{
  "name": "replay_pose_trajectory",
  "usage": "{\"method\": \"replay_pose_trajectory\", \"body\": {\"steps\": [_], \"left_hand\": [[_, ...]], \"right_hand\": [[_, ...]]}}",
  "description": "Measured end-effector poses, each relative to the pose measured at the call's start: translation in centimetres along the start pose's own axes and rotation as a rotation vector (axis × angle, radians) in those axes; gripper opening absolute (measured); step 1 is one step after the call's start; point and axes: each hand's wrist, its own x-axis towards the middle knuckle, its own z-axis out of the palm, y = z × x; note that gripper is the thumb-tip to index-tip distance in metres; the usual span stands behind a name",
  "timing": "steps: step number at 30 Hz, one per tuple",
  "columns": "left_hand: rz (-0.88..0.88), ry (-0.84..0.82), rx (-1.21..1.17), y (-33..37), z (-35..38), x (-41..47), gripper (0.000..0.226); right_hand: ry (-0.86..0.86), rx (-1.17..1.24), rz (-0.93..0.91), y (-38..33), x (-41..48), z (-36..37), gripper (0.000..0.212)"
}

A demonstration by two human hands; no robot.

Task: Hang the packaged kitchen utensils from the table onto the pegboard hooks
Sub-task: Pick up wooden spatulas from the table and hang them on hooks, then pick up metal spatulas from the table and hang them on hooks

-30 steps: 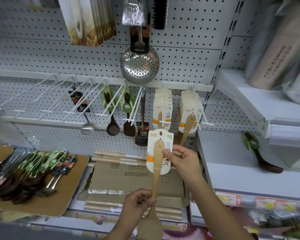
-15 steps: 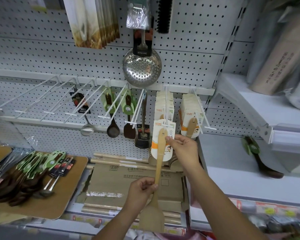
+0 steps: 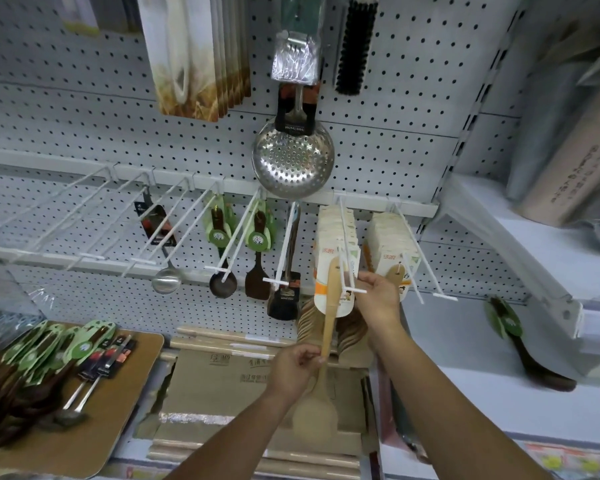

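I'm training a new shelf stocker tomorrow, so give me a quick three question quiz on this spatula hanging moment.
1. Which does the left hand grip? A: wooden spatula handle; B: frying pan; C: knife.
2. True or false: the right hand pinches the spatula's card near the tip of a hook.
3. Fill in: the steel skimmer hangs ___ the hooks.
Key: 1 A; 2 true; 3 above.

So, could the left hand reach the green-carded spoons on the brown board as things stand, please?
Probably not yet: the left hand is pinching the wooden spatula. Otherwise nothing seems to stand between it and the green-carded spoons.
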Motion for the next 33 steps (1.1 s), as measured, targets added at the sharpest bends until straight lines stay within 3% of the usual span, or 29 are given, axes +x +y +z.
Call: {"method": "replay_pose_trajectory", "body": {"steps": [5, 7, 10, 12, 15, 18, 20, 23, 25, 26, 30, 33], "left_hand": [[-0.023, -0.223, 0.24, -1.4, -1.1, 1.3, 0.028], [-0.068, -0.247, 0.326, -2.1, -2.1, 1.1, 0.05], [-0.058, -0.249, 0.451, -1.7, -3.9, -0.3, 0.056], [0.003, -0.19, 0.621, -1.7, -5.5, -1.6, 0.056], [0.065, -0.09, 0.882, -0.6, -8.2, -3.6, 0.061], [0.075, 0.015, 1.096, 1.7, -11.0, -6.6, 0.067], [0.033, 0.059, 1.218, 3.1, -13.1, -9.4, 0.069], [-0.077, 0.125, 1.328, 4.1, -16.6, -13.4, 0.064], [-0.128, 0.185, 1.36, 4.4, -19.0, -15.9, 0.067], [-0.157, 0.216, 1.365, 4.5, -20.3, -17.2, 0.07], [-0.234, 0.314, 1.419, 5.0, -25.0, -22.5, 0.08], [-0.315, 0.366, 1.427, 5.1, -28.4, -26.4, 0.082]], "right_hand": [[0.059, -0.024, 0.004, 1.5, -0.1, -0.1, 0.012], [0.094, -0.082, -0.023, 2.8, -1.1, -0.7, 0.02], [0.105, -0.194, -0.018, 4.7, -2.4, -1.8, 0.031], [0.008, -0.33, -0.018, 5.7, -3.3, -2.1, 0.033], [-0.303, -0.638, -0.108, 6.3, -5.0, -1.5, 0.041], [-0.548, -1.057, -0.327, 5.5, -6.6, 0.1, 0.06], [-0.662, -1.187, -0.497, 4.7, -7.8, 1.5, 0.071], [-0.746, -1.208, -0.684, 3.9, -9.9, 4.0, 0.081], [-0.81, -1.191, -0.76, 3.5, -11.8, 6.2, 0.1], [-0.84, -1.178, -0.792, 3.2, -12.9, 7.3, 0.099], [-0.928, -1.128, -0.905, 2.4, -18.0, 12.4, 0.065], [-0.977, -1.104, -0.96, 2.4, -22.1, 16.1, 0.077]]}}
